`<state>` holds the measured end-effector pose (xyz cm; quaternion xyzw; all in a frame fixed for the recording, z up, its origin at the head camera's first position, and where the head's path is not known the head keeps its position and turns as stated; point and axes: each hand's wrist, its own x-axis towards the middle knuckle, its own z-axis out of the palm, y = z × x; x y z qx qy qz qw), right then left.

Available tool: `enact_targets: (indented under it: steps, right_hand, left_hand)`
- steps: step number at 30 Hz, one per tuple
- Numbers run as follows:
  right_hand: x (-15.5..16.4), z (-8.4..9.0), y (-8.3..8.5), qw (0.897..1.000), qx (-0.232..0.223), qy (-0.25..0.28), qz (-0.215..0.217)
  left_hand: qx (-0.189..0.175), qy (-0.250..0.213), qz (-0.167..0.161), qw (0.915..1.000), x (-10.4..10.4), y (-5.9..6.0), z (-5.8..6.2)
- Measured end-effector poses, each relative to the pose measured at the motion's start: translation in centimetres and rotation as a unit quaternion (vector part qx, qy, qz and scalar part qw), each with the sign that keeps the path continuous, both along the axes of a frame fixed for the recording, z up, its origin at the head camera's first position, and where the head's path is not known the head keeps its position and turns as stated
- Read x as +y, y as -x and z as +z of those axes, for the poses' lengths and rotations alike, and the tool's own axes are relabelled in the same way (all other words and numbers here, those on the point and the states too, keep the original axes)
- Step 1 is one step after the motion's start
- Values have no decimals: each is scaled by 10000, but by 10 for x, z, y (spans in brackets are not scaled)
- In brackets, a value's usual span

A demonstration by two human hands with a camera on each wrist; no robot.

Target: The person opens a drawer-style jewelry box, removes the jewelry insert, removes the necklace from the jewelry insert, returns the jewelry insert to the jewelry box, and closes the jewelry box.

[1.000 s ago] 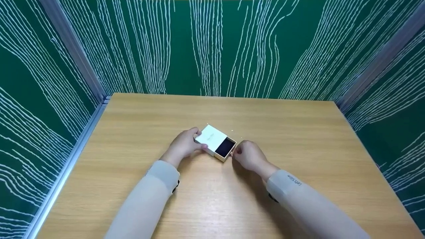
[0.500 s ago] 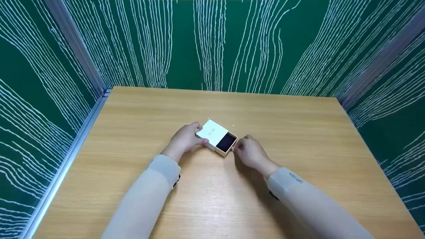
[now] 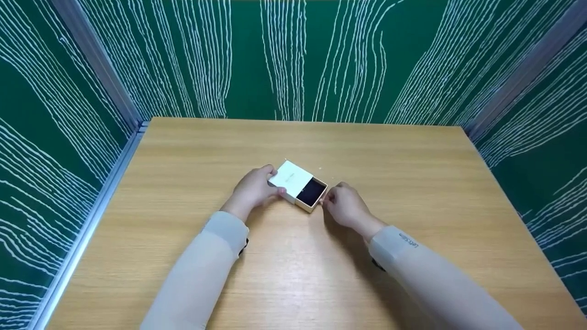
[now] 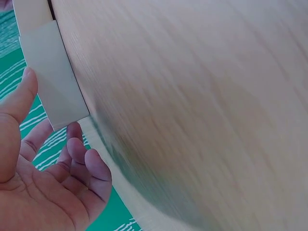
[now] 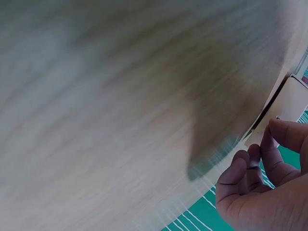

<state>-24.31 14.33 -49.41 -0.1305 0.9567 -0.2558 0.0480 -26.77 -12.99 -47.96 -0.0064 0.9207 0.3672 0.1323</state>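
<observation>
Your two hands work a small white drawer box (image 3: 298, 185) at the middle of the wooden table (image 3: 412, 183).

On the left, your left hand (image 3: 251, 191) grips the box's white sleeve (image 3: 290, 178), thumb along its near side and fingers curled round its far left corner; the left wrist view shows the thumb and curled fingers closing on the pale cardboard. The box lies flat and askew on the tabletop, its drawer (image 3: 312, 198) slid partly out toward the right, dark lining showing. On the right, your right hand (image 3: 345, 207) meets the drawer's right end, fingers bunched together with thumb and forefinger pinching at its edge; what they pinch is too small to tell. Green walls with white lines (image 3: 293, 59) stand on the left, far and right sides.
</observation>
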Motion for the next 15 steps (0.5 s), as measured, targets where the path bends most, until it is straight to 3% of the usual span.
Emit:
enact_targets:
  steps: [7,10,11,15]
  right_hand:
    - [2,-8,5,9996,149,180,147]
    - [2,-9,5,9997,114,207,118]
    - [-2,0,0,9999,11,145,17]
    - [4,-5,-2,9997,-133,175,-75]
  left_hand:
    - [107,99,-19,9999,-3,1,1]
    - [95,137,-6,9999,-3,0,1]
    - [72,134,4,9999,-2,0,1]
    - [31,143,35,9999,5,-2,0]
